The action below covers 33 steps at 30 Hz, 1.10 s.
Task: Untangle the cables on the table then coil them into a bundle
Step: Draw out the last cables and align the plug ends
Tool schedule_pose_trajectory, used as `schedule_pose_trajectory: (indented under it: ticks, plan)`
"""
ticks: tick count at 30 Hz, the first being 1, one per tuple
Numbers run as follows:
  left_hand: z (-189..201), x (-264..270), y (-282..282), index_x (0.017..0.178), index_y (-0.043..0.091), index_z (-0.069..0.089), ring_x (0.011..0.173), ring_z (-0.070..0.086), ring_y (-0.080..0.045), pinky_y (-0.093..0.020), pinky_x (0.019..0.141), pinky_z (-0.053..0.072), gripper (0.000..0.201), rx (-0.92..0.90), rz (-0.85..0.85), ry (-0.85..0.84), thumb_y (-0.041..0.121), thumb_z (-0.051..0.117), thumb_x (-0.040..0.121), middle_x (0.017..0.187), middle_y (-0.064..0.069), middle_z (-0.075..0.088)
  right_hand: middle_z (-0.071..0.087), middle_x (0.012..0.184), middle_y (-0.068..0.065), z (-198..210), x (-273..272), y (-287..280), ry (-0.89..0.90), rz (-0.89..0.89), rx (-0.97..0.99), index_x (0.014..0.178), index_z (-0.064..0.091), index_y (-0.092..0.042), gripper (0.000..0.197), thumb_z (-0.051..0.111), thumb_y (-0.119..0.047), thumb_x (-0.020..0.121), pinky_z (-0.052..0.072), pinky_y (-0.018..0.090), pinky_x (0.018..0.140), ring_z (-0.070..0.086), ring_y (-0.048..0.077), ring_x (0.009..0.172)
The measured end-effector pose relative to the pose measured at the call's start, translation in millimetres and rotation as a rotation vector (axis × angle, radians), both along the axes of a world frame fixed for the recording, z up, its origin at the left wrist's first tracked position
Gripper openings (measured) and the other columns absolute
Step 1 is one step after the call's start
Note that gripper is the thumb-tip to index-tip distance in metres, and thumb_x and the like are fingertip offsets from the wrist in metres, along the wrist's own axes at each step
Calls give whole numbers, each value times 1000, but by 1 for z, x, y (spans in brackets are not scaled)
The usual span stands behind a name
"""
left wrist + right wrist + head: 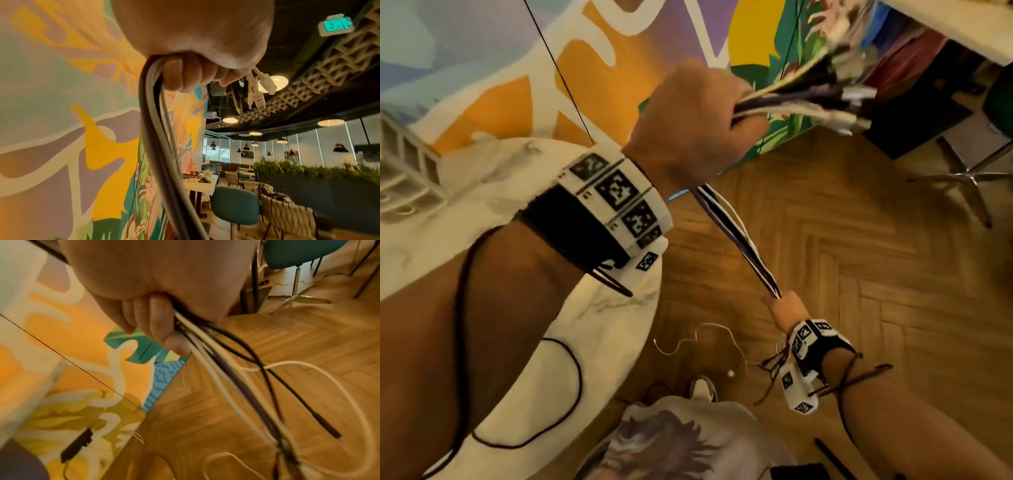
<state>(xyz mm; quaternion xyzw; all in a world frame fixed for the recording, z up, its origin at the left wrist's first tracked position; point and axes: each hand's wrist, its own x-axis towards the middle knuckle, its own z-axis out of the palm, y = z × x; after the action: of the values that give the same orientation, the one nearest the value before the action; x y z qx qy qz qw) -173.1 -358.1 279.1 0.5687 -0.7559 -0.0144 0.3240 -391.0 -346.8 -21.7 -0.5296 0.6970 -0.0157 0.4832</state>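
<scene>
A bundle of black, white and purple cables [736,236] stretches taut between my two hands above the wooden floor. My left hand [729,116] is raised high and grips the bundle's upper end; the white plug ends [849,92] fan out past the fist. The left wrist view shows the curled fingers [185,76] round the cables [156,129], plugs [261,87] poking out. My right hand [779,301] grips the same bundle lower down. In the right wrist view its fingers [156,321] wrap the cables [226,369], whose loose tails hang toward the floor.
The round white marble table [602,342] lies to the left, with a thin black cord [571,377] looped on it. A loose white cable [709,329] trails above the floor. A chair's metal base [969,178] stands at right. A painted wall rises behind.
</scene>
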Motion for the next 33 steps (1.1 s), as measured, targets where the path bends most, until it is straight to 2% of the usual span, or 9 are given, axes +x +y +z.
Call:
schedule_pose_trajectory:
  ticks: [4,7,10,14,17,19,23,28,33]
  plan:
    - [-39,-15,2,62,23,48,41,26,-13,-27,53,21,29,11,-77,-150,43,39,81,47,9,31,39,45,1,14,11,-8,-211,-112,0,51,45,-16,27,57,-25,74,27,34,47,36,20,41]
    - [-88,-33,14,72,18,61,51,45,-16,-30,54,31,43,242,-173,-175,48,31,81,56,2,53,33,40,-2,54,23,-7,-430,-254,-43,47,37,-20,38,54,-16,81,22,24,42,29,15,33]
    - [-129,-41,21,76,15,66,68,60,-25,-34,60,44,46,390,-107,-4,47,35,81,72,-5,67,30,38,-5,100,32,-3,-603,-233,-86,45,37,-21,44,52,-10,86,21,19,39,26,13,32]
    - [-127,-48,16,51,17,56,48,49,-3,-21,49,35,49,602,4,361,54,60,83,48,6,52,30,42,-5,158,44,6,-706,-102,-184,53,47,-22,40,49,4,82,18,20,40,24,10,34]
    - [-109,-49,4,54,20,60,46,49,2,-15,48,36,34,676,5,529,41,72,78,49,9,53,40,42,-6,178,55,3,-706,14,-271,60,56,-23,38,48,5,84,21,21,39,27,9,35]
    - [-97,-49,-2,57,21,58,51,52,-4,-20,53,38,29,571,8,485,31,71,80,54,7,55,39,42,-2,173,62,1,-766,-8,-310,53,56,-20,33,52,0,79,22,22,40,27,12,36]
    - [-64,-35,-12,67,23,62,46,46,2,-14,48,31,22,373,1,506,27,63,88,54,11,51,35,40,5,125,58,15,-736,-25,-268,50,42,-4,25,56,-17,67,26,25,41,31,15,34]
    - [-40,-13,-19,87,10,70,60,55,-6,-24,60,43,26,210,43,456,33,60,87,64,8,58,40,41,-3,45,42,7,-465,-148,-156,56,44,-12,33,59,-12,85,35,24,45,38,11,36]
    - [-33,-10,-16,63,26,56,52,50,5,-13,52,34,25,151,70,440,29,62,87,54,16,48,46,49,4,4,37,7,-322,-168,-22,62,47,-11,28,56,-16,88,40,22,45,43,18,41]
